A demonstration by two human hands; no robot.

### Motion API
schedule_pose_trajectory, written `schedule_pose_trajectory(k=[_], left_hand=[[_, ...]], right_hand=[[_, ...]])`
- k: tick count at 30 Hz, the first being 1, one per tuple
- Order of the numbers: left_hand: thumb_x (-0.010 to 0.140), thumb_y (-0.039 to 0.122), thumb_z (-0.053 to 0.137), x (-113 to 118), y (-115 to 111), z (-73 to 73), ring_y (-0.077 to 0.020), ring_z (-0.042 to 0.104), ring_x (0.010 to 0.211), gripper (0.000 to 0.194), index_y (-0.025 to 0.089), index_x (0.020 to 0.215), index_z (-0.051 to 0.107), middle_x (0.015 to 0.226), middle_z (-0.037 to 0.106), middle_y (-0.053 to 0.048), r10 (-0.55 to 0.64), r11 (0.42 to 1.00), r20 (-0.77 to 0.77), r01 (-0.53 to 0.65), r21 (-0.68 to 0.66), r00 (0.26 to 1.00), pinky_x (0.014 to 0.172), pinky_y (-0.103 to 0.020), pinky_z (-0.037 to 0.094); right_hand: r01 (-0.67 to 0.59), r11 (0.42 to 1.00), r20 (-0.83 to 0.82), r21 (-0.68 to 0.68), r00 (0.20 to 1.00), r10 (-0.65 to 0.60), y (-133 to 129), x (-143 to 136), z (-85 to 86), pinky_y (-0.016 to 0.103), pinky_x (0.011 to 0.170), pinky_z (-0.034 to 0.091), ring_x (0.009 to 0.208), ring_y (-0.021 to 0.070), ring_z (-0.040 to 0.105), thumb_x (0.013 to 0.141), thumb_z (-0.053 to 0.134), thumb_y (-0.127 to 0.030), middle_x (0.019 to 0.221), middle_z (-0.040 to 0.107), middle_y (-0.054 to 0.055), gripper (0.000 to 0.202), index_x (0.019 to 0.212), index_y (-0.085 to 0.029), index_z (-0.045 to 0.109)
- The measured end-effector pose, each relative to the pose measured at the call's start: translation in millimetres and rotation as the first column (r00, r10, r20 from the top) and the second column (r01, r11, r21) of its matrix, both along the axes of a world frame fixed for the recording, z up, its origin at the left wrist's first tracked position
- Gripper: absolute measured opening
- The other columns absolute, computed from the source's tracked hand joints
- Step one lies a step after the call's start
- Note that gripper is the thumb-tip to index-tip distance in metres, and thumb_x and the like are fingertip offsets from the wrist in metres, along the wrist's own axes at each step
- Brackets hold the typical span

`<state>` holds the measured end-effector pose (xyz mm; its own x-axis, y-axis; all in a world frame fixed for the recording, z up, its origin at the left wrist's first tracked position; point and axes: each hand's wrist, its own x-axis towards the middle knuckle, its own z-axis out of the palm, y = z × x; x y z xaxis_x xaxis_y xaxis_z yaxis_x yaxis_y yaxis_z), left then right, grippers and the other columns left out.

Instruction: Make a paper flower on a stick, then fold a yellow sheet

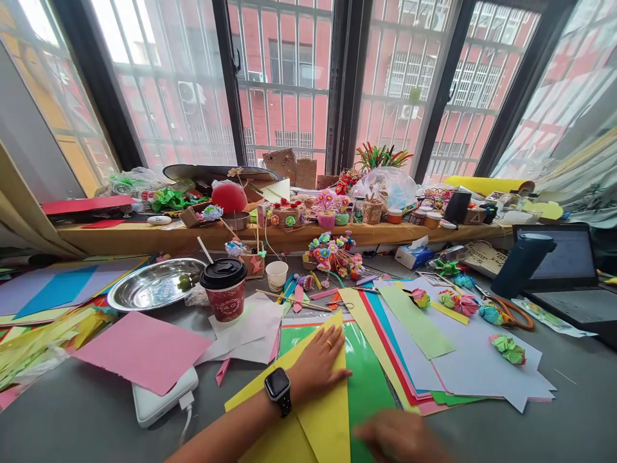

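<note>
My left hand, a watch on its wrist, lies flat with outstretched fingers on a folded sheet of yellow paper. Beneath that sheet is a glossy green sheet, showing along its right side. Near the bottom edge of the view, my right hand is beside the yellow paper's right edge, over the green sheet. It is smeared by motion, so its finger positions and anything in them are unclear. A pink sheet rests on a white power bank to the left.
A lidded cup with a straw and a metal tray stand at left. Coloured paper sheets with crumpled paper flowers spread to the right. Orange-handled scissors, a dark bottle and a laptop are further right.
</note>
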<state>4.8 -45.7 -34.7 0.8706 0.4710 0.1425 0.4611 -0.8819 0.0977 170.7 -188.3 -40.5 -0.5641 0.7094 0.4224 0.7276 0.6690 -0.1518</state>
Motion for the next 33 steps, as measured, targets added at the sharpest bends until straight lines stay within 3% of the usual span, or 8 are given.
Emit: schedule_pose_trajectory(k=[2,4,6,10,13,23,33], left_hand=[[0.082,0.055,0.027,-5.5,-9.0,-2.2,-0.029,0.024,0.124,0.067,0.009,0.131,0.025,0.135,0.028,-0.017,-0.052,0.999,-0.001,0.052,-0.002,0.999,0.1,-0.045,0.025],[0.082,0.055,0.026,-10.7,-16.0,-3.0,-0.0293,0.021,0.125,0.068,0.01,0.132,0.021,0.137,0.025,-0.017,-0.095,0.995,0.005,0.095,-0.011,0.995,0.101,-0.045,0.023],[0.082,0.055,0.027,-15.2,-21.2,-3.6,-0.0294,0.02,0.126,0.068,0.01,0.133,0.018,0.138,0.023,-0.016,-0.118,0.993,0.012,0.118,-0.02,0.993,0.101,-0.045,0.022],[0.082,0.053,0.028,-22.0,-28.4,-7.6,-0.0293,0.017,0.127,0.069,0.01,0.134,0.012,0.139,0.02,-0.015,-0.109,0.994,0.024,0.109,-0.005,0.994,0.101,-0.046,0.021],[0.082,0.054,0.028,-24.5,-31.8,-10.5,-0.0294,0.016,0.127,0.071,0.009,0.135,0.008,0.139,0.018,-0.015,-0.104,0.995,0.02,0.104,-0.008,0.994,0.101,-0.046,0.021],[0.082,0.053,0.029,-23.2,-34.7,-8.7,-0.029,0.013,0.127,0.071,0.012,0.135,0.004,0.141,0.014,-0.013,-0.081,0.995,0.013,0.082,-0.061,0.997,0.102,-0.046,0.018],[0.083,0.053,0.028,-23.2,-35.9,-4.5,-0.0286,0.013,0.127,0.07,0.012,0.135,0.005,0.141,0.014,-0.012,-0.075,0.993,0.001,0.075,-0.086,0.997,0.103,-0.046,0.017]], right_hand=[[0.18,0.982,-0.027,0.06,0.984,-0.178,24.8,3.8,13.1,0.019,0.054,0.043,0.064,0.0107,0.059,0.085,0.037,-0.014,0.069,0.062,0.001,0.02,0.089,-0.018,0.057],[0.347,0.921,0.058,0.178,0.93,-0.362,48.6,5.4,19.7,0.02,0.053,0.042,0.062,0.0117,0.059,0.083,0.04,-0.012,0.068,0.063,0.001,0.019,0.086,-0.018,0.058],[0.404,0.872,0.156,0.277,0.876,-0.456,69.3,4.0,17.2,0.021,0.05,0.041,0.057,0.0131,0.059,0.081,0.042,-0.009,0.063,0.061,0.001,0.018,0.079,-0.018,0.057],[0.399,0.845,0.215,0.356,0.845,-0.49,98.1,-2.1,-3.9,0.024,0.044,0.038,0.05,0.017,0.057,0.078,0.043,-0.001,0.055,0.059,0.003,0.022,0.065,-0.016,0.054],[0.378,0.841,0.248,0.388,0.836,-0.49,108.8,-2.4,-14.5,0.024,0.043,0.037,0.049,0.0167,0.057,0.078,0.042,0.0,0.054,0.059,0.003,0.022,0.067,-0.015,0.054],[0.363,0.866,0.283,0.344,0.839,-0.464,99.1,-3.1,-12.5,0.024,0.046,0.041,0.055,0.0148,0.058,0.076,0.048,-0.001,0.062,0.061,0.0,0.018,0.079,-0.017,0.055],[0.451,0.845,0.332,0.286,0.781,-0.529,121.4,-1.6,-8.5,0.024,0.047,0.042,0.057,0.0162,0.06,0.076,0.047,0.002,0.063,0.062,0.003,0.019,0.072,-0.016,0.055]])
